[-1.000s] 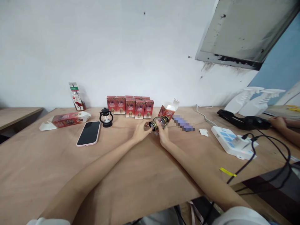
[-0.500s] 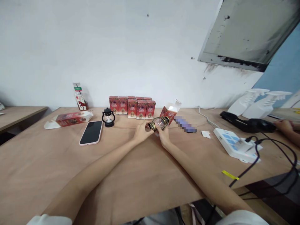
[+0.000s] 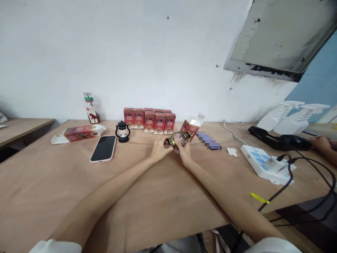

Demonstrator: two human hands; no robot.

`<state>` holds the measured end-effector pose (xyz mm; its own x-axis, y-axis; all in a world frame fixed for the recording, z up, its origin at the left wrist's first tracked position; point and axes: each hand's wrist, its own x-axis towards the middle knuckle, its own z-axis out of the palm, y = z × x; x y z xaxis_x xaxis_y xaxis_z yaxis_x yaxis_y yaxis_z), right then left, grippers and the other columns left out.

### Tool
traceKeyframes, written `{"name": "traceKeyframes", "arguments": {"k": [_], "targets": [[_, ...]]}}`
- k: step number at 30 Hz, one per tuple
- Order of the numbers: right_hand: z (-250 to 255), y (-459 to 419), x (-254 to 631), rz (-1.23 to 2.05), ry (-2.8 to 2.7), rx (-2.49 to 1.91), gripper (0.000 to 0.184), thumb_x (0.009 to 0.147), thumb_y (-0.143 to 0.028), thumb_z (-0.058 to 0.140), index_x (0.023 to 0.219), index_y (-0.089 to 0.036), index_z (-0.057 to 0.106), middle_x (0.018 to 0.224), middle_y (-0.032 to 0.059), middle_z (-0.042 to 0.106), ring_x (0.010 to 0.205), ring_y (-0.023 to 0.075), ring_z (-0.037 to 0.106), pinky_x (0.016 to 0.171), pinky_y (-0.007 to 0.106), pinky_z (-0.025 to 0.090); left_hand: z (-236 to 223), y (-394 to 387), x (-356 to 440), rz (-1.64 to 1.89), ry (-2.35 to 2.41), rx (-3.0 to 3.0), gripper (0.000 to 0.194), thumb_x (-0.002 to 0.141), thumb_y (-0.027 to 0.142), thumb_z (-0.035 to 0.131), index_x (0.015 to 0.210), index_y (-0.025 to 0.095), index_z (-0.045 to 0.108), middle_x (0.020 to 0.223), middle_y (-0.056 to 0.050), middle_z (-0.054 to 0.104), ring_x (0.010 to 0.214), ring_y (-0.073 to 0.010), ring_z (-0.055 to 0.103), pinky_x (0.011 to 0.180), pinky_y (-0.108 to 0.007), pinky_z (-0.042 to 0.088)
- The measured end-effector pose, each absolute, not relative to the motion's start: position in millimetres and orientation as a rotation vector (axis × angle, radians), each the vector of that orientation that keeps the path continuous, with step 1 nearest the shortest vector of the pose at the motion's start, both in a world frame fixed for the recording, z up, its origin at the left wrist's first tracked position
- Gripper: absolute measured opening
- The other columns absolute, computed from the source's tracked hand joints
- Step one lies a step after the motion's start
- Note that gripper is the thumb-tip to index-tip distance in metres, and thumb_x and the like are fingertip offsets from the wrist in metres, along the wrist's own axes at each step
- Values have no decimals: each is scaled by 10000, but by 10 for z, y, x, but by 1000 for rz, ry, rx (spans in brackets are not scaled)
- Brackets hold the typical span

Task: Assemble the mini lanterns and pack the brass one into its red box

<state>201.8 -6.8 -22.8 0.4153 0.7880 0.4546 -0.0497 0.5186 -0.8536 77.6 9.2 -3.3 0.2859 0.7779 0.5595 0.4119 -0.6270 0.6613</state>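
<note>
A small bronze-coloured lantern [image 3: 180, 137] with a clear globe lies sideways between my hands, its base toward the left. My left hand [image 3: 159, 150] is closed on the base end. My right hand [image 3: 184, 153] grips the globe and frame, thumb on the near side. Just behind the lantern, an opened red box [image 3: 193, 127] with raised white flaps leans at a tilt. A black lantern [image 3: 122, 132] of similar shape stands upright to the left of my hands. Several closed red boxes [image 3: 149, 122] stand in rows beyond them.
At the left are a phone [image 3: 103, 149], an opened red box on its side [image 3: 81, 133] and a bottle [image 3: 92, 110]. Rightward lie a pixelated flat item [image 3: 209, 140], a power strip [image 3: 263, 163] with cables, and white spray bottles [image 3: 279, 117]. Another person's hand [image 3: 322, 144] shows at the right edge.
The view has shifted very slightly. Both hands keep the same hold on the bronze-coloured lantern, and nothing else has visibly moved.
</note>
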Motion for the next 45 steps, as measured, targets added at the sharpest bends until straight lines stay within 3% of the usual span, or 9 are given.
{"name": "traceKeyframes", "arguments": {"k": [13,21,24,27,29,37,41,45], "targets": [[-195,-90,2020,617,-991,-877,390,630,-449,705,892,-176,612,911,47,681,887,178,614,899,356,454,-32,88,759,1296,1027,2187,421,681,93,604,1093,180,590,1009,-21,694,862,-151,647,830,-276,497],[-237,-26,2075,685,-907,-889,410,629,-457,706,920,-183,613,892,40,680,826,178,633,702,297,523,-50,125,772,1309,919,2098,440,711,121,616,1142,190,565,1044,-24,685,824,-125,653,789,-239,502],[-221,-39,2060,703,-877,-889,428,631,-474,700,923,-174,613,895,51,680,798,186,636,669,306,529,-75,136,780,1411,949,2110,342,713,135,623,1051,165,582,965,-34,679,783,-122,636,757,-238,498],[-196,-60,2042,712,-825,-895,466,613,-496,706,926,-167,605,906,65,681,779,193,634,653,320,531,-89,149,776,1461,1015,2154,126,722,147,620,847,151,608,847,-31,650,758,-126,607,728,-238,484],[-185,-69,2035,710,-816,-902,475,605,-502,708,923,-164,604,915,71,679,776,196,632,664,331,530,-87,155,770,1431,1015,2202,32,746,149,597,773,159,611,821,-25,638,764,-127,596,726,-237,472],[-211,-16,2096,526,-749,-933,515,623,-507,678,988,-160,572,1012,83,654,905,200,611,830,362,481,-45,130,743,1328,1118,2394,68,788,167,577,730,175,612,799,-23,642,829,-158,571,759,-272,407],[-238,21,2142,501,-661,-910,569,631,-524,661,1065,-176,539,1025,68,644,890,189,610,786,346,494,-65,91,758,1130,1106,2723,70,805,223,581,767,178,618,836,-29,648,867,-177,548,772,-309,358],[-263,29,2145,526,-673,-929,518,652,-535,639,1010,-170,558,973,54,648,842,179,613,736,324,494,-106,59,820,841,951,3120,115,835,249,549,820,175,635,852,-48,644,891,-194,521,745,-331,320]]}}
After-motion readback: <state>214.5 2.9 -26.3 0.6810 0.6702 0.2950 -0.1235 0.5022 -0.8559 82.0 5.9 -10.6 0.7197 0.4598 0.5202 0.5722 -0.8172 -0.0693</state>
